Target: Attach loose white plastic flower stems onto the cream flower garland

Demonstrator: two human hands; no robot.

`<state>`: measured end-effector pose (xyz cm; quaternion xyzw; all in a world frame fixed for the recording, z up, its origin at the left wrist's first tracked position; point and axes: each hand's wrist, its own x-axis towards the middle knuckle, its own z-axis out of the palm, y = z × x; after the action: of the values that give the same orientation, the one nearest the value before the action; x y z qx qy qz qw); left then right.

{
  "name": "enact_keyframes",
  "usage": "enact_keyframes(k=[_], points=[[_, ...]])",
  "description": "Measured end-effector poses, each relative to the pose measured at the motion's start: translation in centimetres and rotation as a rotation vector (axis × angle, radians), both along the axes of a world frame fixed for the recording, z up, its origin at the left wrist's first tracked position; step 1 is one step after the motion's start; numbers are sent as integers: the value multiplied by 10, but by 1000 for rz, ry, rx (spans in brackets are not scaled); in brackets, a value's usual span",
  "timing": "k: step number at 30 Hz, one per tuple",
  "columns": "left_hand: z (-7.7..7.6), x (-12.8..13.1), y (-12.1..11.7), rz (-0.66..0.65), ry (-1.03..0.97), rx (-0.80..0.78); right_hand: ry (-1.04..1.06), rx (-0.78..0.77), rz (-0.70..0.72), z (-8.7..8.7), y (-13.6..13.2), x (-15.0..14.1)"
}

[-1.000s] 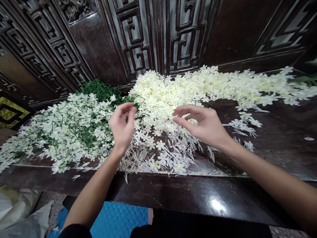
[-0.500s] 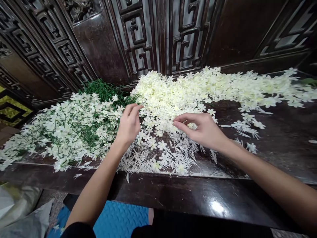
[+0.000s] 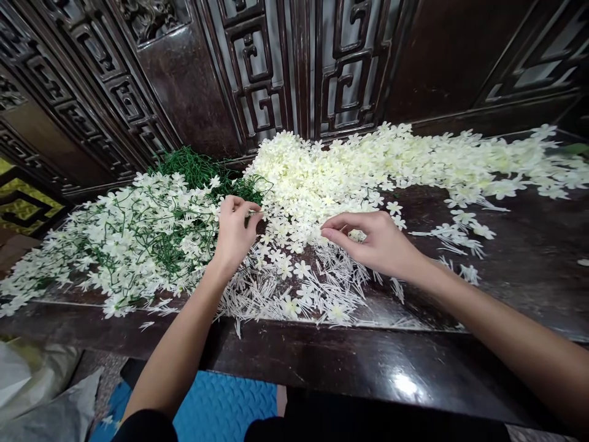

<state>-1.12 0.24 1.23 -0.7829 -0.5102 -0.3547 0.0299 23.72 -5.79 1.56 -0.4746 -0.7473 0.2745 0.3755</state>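
My left hand (image 3: 235,232) hovers at the seam between two flower piles, fingers curled and pinched on a thin green stem. To its left lies a heap of white flowers on green wire stems (image 3: 124,242). My right hand (image 3: 373,240) rests low over a long pile of loose cream-white flower heads (image 3: 368,169), thumb and forefinger closed in a pinch on a small flower. Below both hands lie scattered flowers and white plastic stalks (image 3: 304,288) on the dark wooden table (image 3: 519,270).
A carved dark wooden screen (image 3: 257,73) stands right behind the piles. A bundle of bare green stems (image 3: 193,166) lies at the back. A blue foam mat (image 3: 221,408) and crumpled plastic bags (image 3: 37,393) lie below the table's front edge.
My left hand has dropped from a raised, loose pose down onto the flowers and closed its fingers on a stem. My right hand has lowered slightly and tightened its pinch.
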Motion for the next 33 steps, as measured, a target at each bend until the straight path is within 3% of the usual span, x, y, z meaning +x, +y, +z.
enact_keyframes(k=[7, 11, 15, 18, 26, 33], points=[[18, 3, -6, -14, -676, -252, 6, -37, 28, -4, 1, 1], [18, 2, -4, -37, -820, -346, 9, -39, 44, -5, 1, 1], [17, 2, -2, -52, -877, -340, 7, -35, 55, -4, 0, 0], [16, 2, -1, -74, -886, -263, -8, -42, 54, -2, 0, -1], [20, -8, 1, -60, -776, 151, -38, 6, 59, -3, 0, 0], [17, -4, -1, 158, -210, 259, -46, -2, 75, -5, 0, 0]])
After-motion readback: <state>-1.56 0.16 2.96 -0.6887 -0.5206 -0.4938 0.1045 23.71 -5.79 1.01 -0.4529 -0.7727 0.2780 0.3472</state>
